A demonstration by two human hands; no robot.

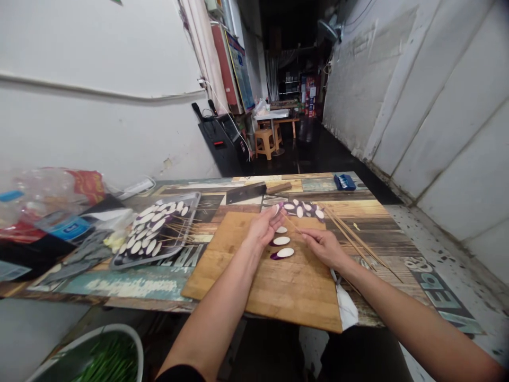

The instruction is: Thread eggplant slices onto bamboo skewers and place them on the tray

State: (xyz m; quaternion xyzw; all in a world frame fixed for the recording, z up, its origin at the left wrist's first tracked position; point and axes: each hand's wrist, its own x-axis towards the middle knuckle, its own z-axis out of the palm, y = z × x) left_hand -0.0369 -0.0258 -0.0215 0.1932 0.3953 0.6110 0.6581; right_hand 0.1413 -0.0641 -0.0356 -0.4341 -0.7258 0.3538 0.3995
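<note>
My left hand (264,225) lies over the wooden cutting board (274,281), its fingers closed on an eggplant slice (277,210) at the fingertips. My right hand (324,245) pinches a thin bamboo skewer (291,223) that points toward that slice. Three more white, purple-skinned eggplant slices (281,241) lie on the board between my hands. A small heap of slices (302,208) sits just beyond the board.
A metal tray (185,233) of skewered eggplant slices stands at the left. Loose bamboo skewers (353,236) lie right of the board. A cleaver (246,192) and a blue box (344,182) rest at the table's far side. Plastic bags clutter the left; a bowl of greens (99,355) sits below.
</note>
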